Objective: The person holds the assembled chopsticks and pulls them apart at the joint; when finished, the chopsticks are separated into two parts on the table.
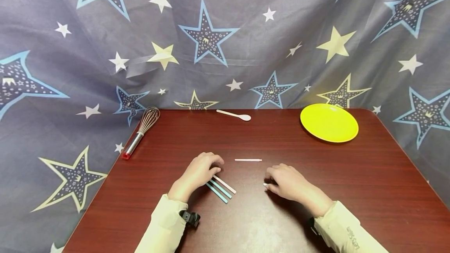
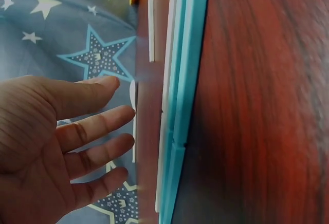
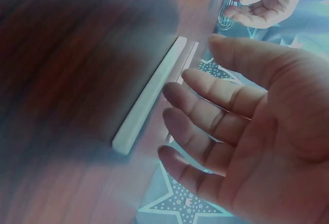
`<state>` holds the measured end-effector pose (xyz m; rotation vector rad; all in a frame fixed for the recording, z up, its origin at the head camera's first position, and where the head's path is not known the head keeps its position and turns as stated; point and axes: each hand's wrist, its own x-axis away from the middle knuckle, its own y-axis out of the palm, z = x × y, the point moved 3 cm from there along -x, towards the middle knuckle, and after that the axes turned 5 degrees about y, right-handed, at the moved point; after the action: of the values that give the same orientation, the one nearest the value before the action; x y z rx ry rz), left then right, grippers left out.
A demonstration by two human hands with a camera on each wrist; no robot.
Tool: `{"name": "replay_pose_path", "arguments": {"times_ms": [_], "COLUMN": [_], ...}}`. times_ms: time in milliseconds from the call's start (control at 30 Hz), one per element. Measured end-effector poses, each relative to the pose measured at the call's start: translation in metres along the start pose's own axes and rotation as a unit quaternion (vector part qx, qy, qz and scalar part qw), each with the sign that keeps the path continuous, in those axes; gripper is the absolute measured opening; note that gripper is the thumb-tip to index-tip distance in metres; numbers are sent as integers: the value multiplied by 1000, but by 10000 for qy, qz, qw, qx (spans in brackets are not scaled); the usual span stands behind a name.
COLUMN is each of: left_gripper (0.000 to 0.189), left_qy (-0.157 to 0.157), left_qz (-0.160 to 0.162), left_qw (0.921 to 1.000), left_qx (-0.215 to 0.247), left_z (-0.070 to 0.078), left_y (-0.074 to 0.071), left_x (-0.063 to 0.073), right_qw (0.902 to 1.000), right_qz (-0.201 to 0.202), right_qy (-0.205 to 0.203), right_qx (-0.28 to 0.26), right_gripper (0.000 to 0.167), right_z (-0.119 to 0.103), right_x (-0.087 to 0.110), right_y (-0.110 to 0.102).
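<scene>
My left hand [image 1: 199, 170] hovers over the upper ends of a pale pink stick [image 1: 225, 185] and two slim teal sticks [image 1: 217, 193], lying side by side. In the left wrist view its fingers are spread loosely, apart from the teal sticks [image 2: 187, 80], and hold nothing. Beyond, between the two hands, lies a lone pale pink stick [image 1: 248, 160]. Under my right hand [image 1: 288, 182] only the tip of a whitish stick [image 1: 265, 184] shows in the head view. The right wrist view has this whitish stick [image 3: 149, 98] flat on the table beside relaxed, bent fingers that do not grip it.
A whisk [image 1: 142, 132] with a red-tipped handle lies along the left edge of the brown table [image 1: 168, 136]. At the back edge is a white spoon [image 1: 234, 115]. A yellow plate [image 1: 329, 123] sits at the back right, before a grey star-patterned curtain [image 1: 242, 57].
</scene>
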<state>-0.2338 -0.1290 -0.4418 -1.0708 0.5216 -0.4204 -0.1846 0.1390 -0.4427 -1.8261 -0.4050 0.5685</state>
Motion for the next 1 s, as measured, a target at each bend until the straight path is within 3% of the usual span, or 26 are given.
{"name": "replay_pose_path", "arguments": {"times_ms": [200,467,733,1000], "left_gripper": [16,22,23,25], "left_qy": [128,-50,13,33], "left_qz": [98,-96,-103,-308], "left_qw": [9995,9956,9938,9901], "left_qx": [-289,-934,-1105,-1373], "left_z": [-5,-13,-17,-15], "left_y": [-5,-6,-2,2], "left_x": [4,11,11,8], "right_qw": [9998,9998,9996,9996], "right_qz": [121,123,173,172], "right_qy": [-132,-148,-221,-215], "right_qx": [-36,-107,-48,-56], "right_gripper": [13,12,14,13], "right_z": [-6,-10,-11,-14], "right_x": [-4,-6,-7,-5], "right_y": [0,1,4,2]}}
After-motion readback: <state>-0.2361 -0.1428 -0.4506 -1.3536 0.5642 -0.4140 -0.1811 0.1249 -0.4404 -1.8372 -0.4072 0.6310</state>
